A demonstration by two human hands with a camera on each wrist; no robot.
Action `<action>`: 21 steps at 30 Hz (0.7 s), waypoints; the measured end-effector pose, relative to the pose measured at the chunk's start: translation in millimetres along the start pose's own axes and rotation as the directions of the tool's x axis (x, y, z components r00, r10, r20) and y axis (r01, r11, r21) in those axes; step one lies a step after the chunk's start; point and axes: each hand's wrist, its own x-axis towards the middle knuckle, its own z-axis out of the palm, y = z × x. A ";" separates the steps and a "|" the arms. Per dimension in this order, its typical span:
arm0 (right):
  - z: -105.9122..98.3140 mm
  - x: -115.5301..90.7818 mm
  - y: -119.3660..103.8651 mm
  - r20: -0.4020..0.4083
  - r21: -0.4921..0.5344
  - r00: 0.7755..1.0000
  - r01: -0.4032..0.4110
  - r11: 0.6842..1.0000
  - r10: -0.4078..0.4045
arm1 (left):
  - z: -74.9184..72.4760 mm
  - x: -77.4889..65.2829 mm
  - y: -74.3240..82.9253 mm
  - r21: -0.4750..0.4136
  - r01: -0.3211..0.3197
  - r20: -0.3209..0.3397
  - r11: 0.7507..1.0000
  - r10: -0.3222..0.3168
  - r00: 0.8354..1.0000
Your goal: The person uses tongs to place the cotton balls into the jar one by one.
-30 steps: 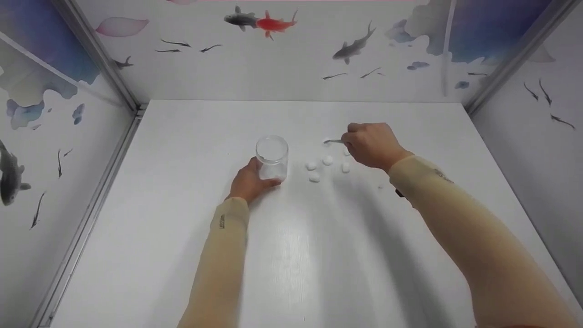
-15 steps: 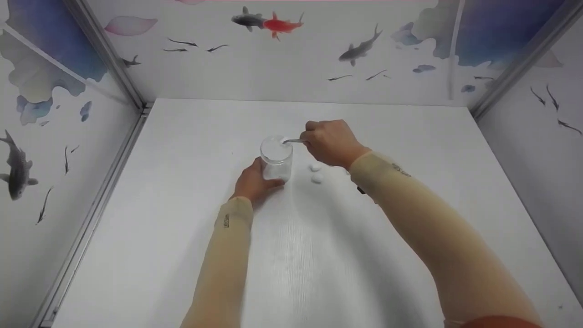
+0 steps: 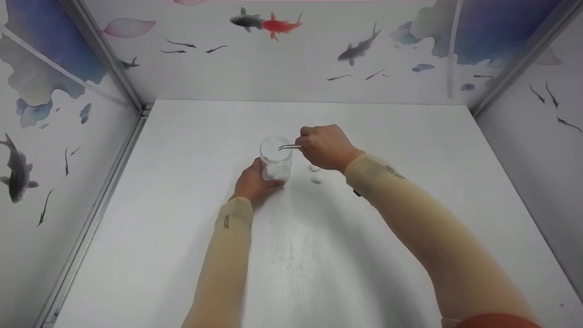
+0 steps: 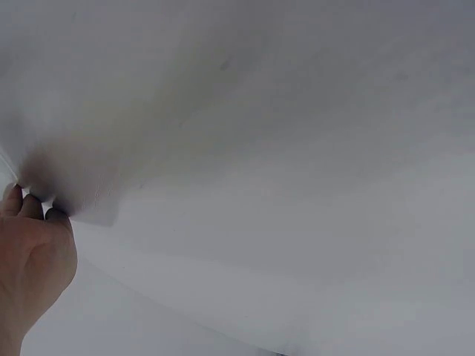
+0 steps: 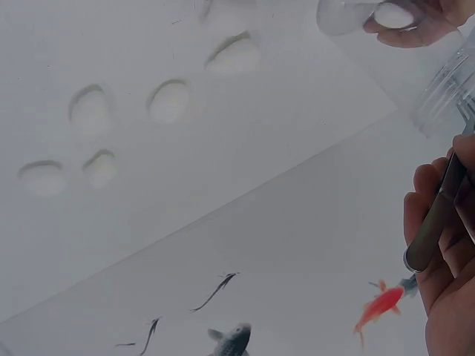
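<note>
In the head view my left hand [image 3: 255, 182] grips a clear open-topped jar [image 3: 276, 162] from its left side and keeps it upright on the table. My right hand [image 3: 325, 146] holds metal tweezers [image 3: 290, 146], whose slim, slightly parted tips reach over the jar's mouth. The right wrist view shows the tweezers' rounded back end below curled fingers. A white cotton ball [image 5: 393, 15] shows low in the jar, in front of the left fingers. Several more cotton balls [image 5: 169, 101] lie on the table; in the head view my right hand hides most of them.
The white table [image 3: 182, 255] is enclosed by panels [image 3: 200, 77] printed with fish. Two cotton balls [image 3: 315, 168] lie just right of the jar, under the right wrist. The left wrist view shows mostly blurred white surface.
My right hand has moved left with the tweezers, from above the cotton balls to the jar's mouth. The tips now stand apart, and a white lump shows in the jar. The left hand keeps its grip.
</note>
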 end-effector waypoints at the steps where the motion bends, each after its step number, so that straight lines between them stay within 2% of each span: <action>1: -1.2 -1.2 1.1 -0.005 0.003 1.000 -0.001 1.000 0.001 | 0.2 0.3 -0.1 0.002 0.000 0.000 1.000 0.000 1.000; 6: -9.8 -10.9 12.4 -0.027 0.006 0.999 -0.020 1.000 0.020 | -1.0 0.2 -1.7 0.012 -0.007 0.004 1.000 0.007 1.000; 10: -17.3 -28.2 28.7 -0.024 -0.023 0.998 -0.058 0.998 0.057 | -1.2 -1.6 0.0 -0.007 -0.015 0.007 1.000 0.015 1.000; 14: -22.1 -51.4 45.4 -0.002 -0.042 0.995 -0.101 0.994 0.101 | -2.0 -2.6 1.1 -0.014 -0.031 0.012 0.999 0.031 0.999; 21: -20.1 -103.6 72.2 0.021 -0.014 0.983 -0.183 0.983 0.184 | -2.4 -1.6 -1.9 -0.013 -0.038 0.012 0.999 0.038 0.999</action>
